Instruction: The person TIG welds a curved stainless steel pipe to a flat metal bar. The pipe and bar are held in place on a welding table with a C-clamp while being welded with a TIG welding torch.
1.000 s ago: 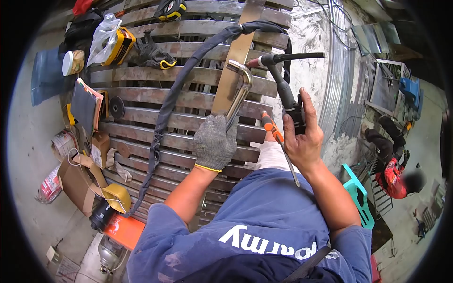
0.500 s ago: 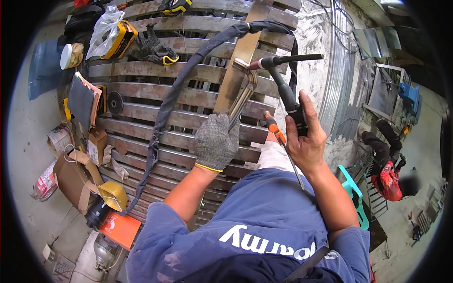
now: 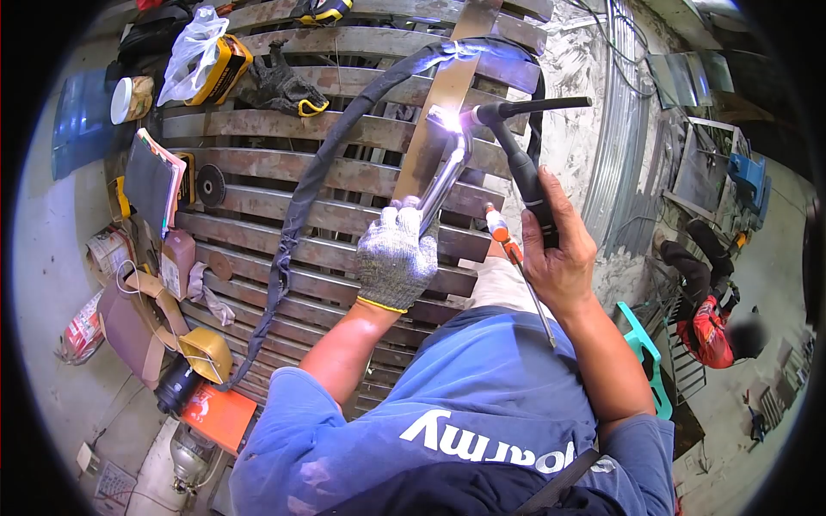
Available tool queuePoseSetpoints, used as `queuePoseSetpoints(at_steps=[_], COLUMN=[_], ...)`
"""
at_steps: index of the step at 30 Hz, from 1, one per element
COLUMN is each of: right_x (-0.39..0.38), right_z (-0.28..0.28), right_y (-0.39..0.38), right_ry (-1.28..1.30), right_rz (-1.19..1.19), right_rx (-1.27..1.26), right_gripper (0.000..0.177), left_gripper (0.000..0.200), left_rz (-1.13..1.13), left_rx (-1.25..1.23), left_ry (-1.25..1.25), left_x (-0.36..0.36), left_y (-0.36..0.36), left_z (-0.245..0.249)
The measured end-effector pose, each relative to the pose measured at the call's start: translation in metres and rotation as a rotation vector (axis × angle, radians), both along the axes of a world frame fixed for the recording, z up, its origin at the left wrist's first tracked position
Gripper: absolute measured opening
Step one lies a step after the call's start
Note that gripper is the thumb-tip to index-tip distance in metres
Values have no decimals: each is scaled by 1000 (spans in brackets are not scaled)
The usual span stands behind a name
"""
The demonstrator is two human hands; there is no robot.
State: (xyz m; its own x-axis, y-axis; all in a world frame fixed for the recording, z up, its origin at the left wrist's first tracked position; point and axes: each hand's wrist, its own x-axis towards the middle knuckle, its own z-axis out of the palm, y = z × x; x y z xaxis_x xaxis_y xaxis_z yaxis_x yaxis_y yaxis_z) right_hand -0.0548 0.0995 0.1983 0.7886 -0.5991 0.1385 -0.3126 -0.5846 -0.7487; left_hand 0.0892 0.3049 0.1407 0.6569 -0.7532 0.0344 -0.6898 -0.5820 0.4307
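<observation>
My left hand, in a grey knitted glove with a yellow cuff, is closed around the lower end of a bent metal tube. The tube's upper end lies over a flat metal bar. My bare right hand grips the handle of a black TIG welding torch between thumb and fingers. At the torch tip a bright white-violet arc glares on the tube's upper end, washing out the detail there. Near my right hand, an orange-handled screwdriver rests by my leg.
A dark sleeved cable loops over the slatted metal bench. To the left are a black glove, a grinding disc, papers and a cardboard box. A teal stool and another person are at right.
A bright arc has lit at the torch tip, throwing light over the tube, glove, cable and shirt. Both hands have stayed nearly in place.
</observation>
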Motion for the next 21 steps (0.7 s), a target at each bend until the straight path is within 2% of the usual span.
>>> queuePoseSetpoints(at_steps=[2, 7, 16, 19, 21], right_x=[0, -1, 0, -2, -7], right_z=[0, -1, 3, -3, -3], right_y=[1, 4, 0, 0, 6], right_ry=[-9, -10, 29, -15, -16], right_rz=[-13, -55, 8, -10, -102], right_rx=[-3, 50, -38, -56, 66], right_gripper=[68, 68, 64, 72, 79], left_gripper=[30, 25, 25, 27, 27], left_rz=[-7, -6, 9, -3, -21], left_rx=[-44, 26, -64, 73, 138], left_ry=[-42, 29, -14, 39, 60], left_x=[2, -1, 0, 0, 0], left_y=[1, 0, 1, 1, 2], left_z=[-3, 1, -4, 2, 4])
